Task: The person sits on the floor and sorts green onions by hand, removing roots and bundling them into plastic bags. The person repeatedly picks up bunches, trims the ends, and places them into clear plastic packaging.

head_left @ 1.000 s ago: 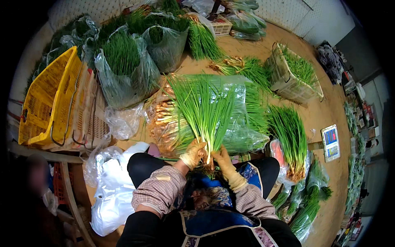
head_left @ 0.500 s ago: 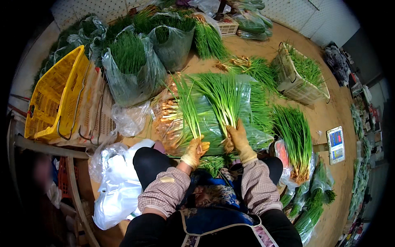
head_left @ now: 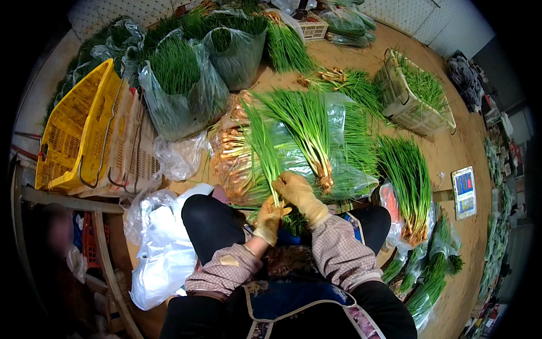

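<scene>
Both my hands wear pale tan gloves. My left hand (head_left: pixel 270 219) is closed around the root end of a thin bunch of spring onions (head_left: pixel 263 150), whose green leaves point away from me. Just above it, my right hand (head_left: pixel 297 194) has its fingers curled at the pale stalks of that same bunch. A thicker loose bunch of spring onions (head_left: pixel 307 127) lies to the right, roots toward me, on a large clear plastic bag (head_left: pixel 344 181) packed with more spring onions. My fingers hide the roots of the held bunch.
A yellow crate (head_left: pixel 76 130) and filled clear bags (head_left: pixel 180 107) stand at the left. White plastic sheeting (head_left: pixel 164 260) lies beside my left knee. At the right are a pile of spring onions (head_left: pixel 403 186), a scale display (head_left: pixel 464 192) and a cream basket (head_left: pixel 412 104) of greens.
My right hand has let go of the thicker bunch, which now lies on the bag, and has moved left to the thin bunch. My left hand has come slightly nearer me.
</scene>
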The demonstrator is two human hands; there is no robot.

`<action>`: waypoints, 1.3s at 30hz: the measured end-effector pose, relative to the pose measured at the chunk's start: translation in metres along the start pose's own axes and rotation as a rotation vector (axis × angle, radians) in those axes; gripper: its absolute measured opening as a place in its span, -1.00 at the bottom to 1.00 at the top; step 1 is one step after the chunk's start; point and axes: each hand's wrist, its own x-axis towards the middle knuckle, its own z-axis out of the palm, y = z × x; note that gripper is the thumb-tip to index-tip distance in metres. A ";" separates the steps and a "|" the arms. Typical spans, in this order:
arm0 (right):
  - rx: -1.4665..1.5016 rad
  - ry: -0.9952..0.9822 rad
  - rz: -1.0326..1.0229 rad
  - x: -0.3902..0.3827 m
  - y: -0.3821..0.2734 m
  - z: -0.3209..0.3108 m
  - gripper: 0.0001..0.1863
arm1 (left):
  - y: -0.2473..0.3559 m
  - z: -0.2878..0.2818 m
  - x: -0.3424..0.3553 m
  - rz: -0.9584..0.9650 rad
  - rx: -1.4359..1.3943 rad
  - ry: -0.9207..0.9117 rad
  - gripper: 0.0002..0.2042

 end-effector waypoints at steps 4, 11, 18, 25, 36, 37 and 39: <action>0.099 -0.012 0.058 0.008 0.005 0.015 -0.61 | -0.003 -0.008 -0.005 0.001 0.030 -0.013 -0.62; 0.255 0.059 0.086 0.013 0.020 0.029 -0.65 | -0.011 -0.007 -0.005 0.173 0.163 0.092 -0.75; 0.336 0.255 -0.117 0.005 0.031 0.050 -0.75 | 0.014 -0.016 0.008 -0.337 -0.394 -0.015 -0.82; 0.879 0.323 0.006 0.013 0.046 0.076 -0.83 | 0.028 0.011 -0.002 -0.223 -0.197 0.179 -0.94; 0.429 0.666 -0.058 0.004 0.082 0.043 -0.83 | 0.018 -0.015 -0.003 -0.214 -0.315 -0.092 -0.66; 0.232 0.652 -0.095 -0.002 0.084 0.033 -0.80 | 0.019 -0.017 -0.004 -0.242 -0.397 -0.100 -0.55; -0.066 0.340 -0.088 -0.013 0.105 0.038 -0.75 | -0.006 -0.048 0.014 -0.256 -0.582 -0.380 -0.53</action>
